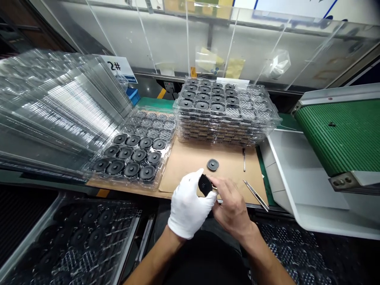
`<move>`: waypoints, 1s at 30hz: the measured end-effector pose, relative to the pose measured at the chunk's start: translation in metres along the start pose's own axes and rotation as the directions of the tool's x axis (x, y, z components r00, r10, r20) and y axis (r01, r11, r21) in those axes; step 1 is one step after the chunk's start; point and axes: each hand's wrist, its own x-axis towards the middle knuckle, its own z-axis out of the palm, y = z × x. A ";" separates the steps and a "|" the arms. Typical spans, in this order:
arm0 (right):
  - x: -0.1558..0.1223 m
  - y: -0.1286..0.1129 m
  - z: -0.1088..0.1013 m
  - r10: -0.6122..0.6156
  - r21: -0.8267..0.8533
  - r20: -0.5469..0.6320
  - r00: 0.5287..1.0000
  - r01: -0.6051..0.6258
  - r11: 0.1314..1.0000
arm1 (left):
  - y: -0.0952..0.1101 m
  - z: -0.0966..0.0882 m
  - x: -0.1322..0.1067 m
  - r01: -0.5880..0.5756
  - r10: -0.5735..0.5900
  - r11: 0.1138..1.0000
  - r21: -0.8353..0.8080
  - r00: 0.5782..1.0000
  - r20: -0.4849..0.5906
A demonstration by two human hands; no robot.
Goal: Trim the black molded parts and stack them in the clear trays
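Observation:
My left hand point(190, 206), in a white glove, is closed on a black round part point(204, 185) with its flat face toward me. My bare right hand point(231, 202) pinches the same part from its right edge, so both hands hold it just above the front of the brown board point(190, 162). A second dark disc point(213, 164), with a small raised hub, lies on the board just beyond my hands. Tweezers point(255, 194) rest to the right of my right hand, and a thin metal tool point(244, 160) lies farther back.
A clear tray point(154, 130) partly filled with black discs lies left of the board. Stacked clear trays point(225, 126) stand behind it, and upright empty trays point(68, 111) at far left. A white bin point(282, 178) and green conveyor belt point(341, 134) are at right. Another tray point(130, 229) sits lower left.

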 end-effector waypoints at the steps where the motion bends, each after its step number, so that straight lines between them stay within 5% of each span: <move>1: -0.001 0.000 0.000 0.001 0.004 0.002 1.000 -0.001 1.000 | -0.001 0.000 -0.001 0.029 -0.027 0.998 -0.055 0.999 0.027; 4: -0.002 -0.003 0.000 0.058 0.129 0.043 0.997 -0.063 0.990 | -0.005 -0.002 -0.002 0.174 -0.140 0.945 -0.276 0.981 0.137; 6: -0.002 -0.006 -0.002 0.175 0.308 0.094 0.980 -0.196 0.931 | -0.008 -0.002 -0.002 0.289 -0.198 0.830 -0.477 0.952 0.233; 9: -0.001 -0.010 -0.005 0.370 0.596 0.218 0.903 -0.423 0.683 | -0.013 -0.002 -0.001 0.391 -0.228 0.611 -0.688 0.919 0.320; 13: 0.003 -0.012 -0.007 0.493 0.703 0.313 0.812 -0.547 0.454 | -0.016 0.000 -0.003 0.429 -0.218 0.488 -0.761 0.903 0.370; 19: 0.007 -0.011 -0.005 0.533 0.750 0.333 0.778 -0.561 0.351 | -0.018 0.003 -0.008 0.437 -0.186 0.444 -0.782 0.899 0.396; 30: 0.008 -0.007 -0.005 0.539 0.764 0.371 0.756 -0.579 0.287 | -0.019 0.002 -0.006 0.489 -0.186 0.448 -0.749 0.870 0.457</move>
